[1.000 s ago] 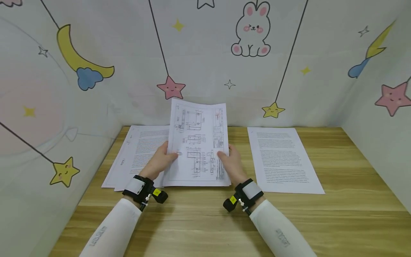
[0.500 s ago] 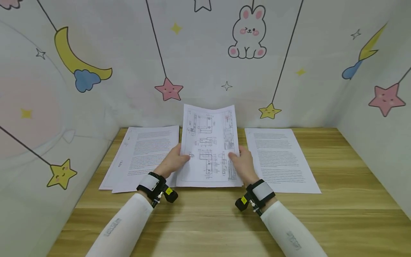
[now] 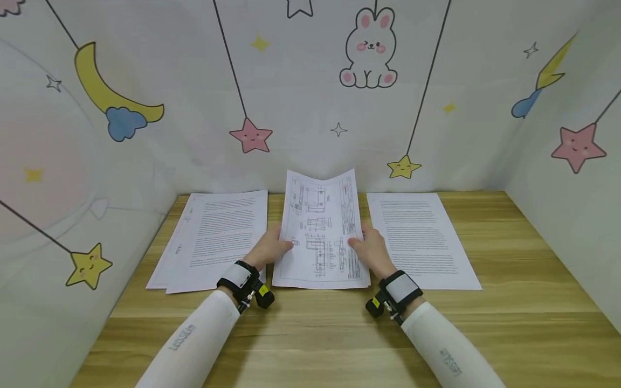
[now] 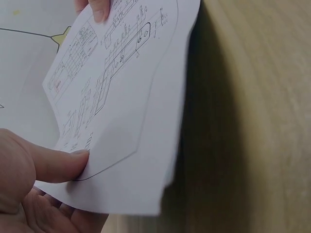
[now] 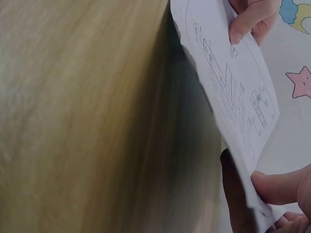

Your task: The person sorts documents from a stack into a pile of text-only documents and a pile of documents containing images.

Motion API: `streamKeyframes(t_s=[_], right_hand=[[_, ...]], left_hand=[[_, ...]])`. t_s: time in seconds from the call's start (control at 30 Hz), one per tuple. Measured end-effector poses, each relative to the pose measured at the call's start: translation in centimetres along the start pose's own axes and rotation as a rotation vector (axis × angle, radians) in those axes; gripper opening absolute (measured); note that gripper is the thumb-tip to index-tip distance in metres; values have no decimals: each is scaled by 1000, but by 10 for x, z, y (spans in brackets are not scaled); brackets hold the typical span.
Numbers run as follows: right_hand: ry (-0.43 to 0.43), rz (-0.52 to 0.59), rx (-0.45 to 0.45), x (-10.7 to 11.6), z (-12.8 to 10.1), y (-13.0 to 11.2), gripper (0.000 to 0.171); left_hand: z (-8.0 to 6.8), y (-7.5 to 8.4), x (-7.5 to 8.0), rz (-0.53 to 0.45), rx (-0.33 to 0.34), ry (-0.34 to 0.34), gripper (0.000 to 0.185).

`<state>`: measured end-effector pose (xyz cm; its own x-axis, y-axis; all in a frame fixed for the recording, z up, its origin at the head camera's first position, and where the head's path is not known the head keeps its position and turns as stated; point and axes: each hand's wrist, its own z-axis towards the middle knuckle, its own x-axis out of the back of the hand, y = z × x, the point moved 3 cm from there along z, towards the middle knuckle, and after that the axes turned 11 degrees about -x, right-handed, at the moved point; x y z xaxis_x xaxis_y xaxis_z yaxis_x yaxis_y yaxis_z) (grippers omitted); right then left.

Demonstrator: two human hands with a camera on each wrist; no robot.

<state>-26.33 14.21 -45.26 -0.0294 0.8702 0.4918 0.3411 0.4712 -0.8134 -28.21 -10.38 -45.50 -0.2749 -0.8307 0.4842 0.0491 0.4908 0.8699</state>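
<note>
Both hands hold a small stack of paper sheets (image 3: 310,264) in the middle, its top sheet printed with technical drawings. My left hand (image 3: 269,248) pinches the left edge, thumb on the front and fingers behind. My right hand (image 3: 374,251) grips the opposite edge the same way. The sheets bow inward, so the top edge dips at its centre. In the left wrist view the paper (image 4: 131,189) stands over the wood, casting a dark shadow. The right wrist view shows the stack's uneven lower edge and the right thumb (image 5: 277,187) against the front.
On the wooden table (image 3: 310,339), overlapping text pages (image 3: 223,231) lie at the left, partly behind the left hand. Another text page (image 3: 424,242) lies at the right, close to the right hand. A cartoon-printed white backdrop (image 3: 301,81) encloses the back and sides.
The held sheets have moved right, off the left-hand text pages, and come slightly lower. Their top edge dips more deeply now. Both hands moved along with them, keeping their grip.
</note>
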Motion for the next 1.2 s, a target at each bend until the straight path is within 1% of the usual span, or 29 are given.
streamKeyframes(t_s=[0.23,0.4,0.47,0.63,0.8,0.9,0.97,1.07,1.2], right_hand=[[-10,-83,-21,0,4,2,43],[-9,-141,-4,-1,6,5,42],[-1,-181,12,-2,8,7,44],[15,-281,40,-2,10,8,50],[14,-341,77,-2,11,6,65],[-3,-362,80,-2,12,6,76],[-15,-377,72,-2,13,5,81],[-16,-410,66,-2,13,4,82],[-6,-449,67,-1,15,4,78]], left_hand=[[2,-4,-4,32,66,3,49],[3,-5,-6,71,84,1,50],[3,-5,-6,84,86,-1,51],[2,-5,-7,102,96,-2,52],[2,-5,-6,146,113,3,53],[1,-5,-6,190,116,13,54],[1,-3,-5,229,107,21,56],[0,-1,-4,288,87,35,56],[-1,2,-4,342,74,53,51]])
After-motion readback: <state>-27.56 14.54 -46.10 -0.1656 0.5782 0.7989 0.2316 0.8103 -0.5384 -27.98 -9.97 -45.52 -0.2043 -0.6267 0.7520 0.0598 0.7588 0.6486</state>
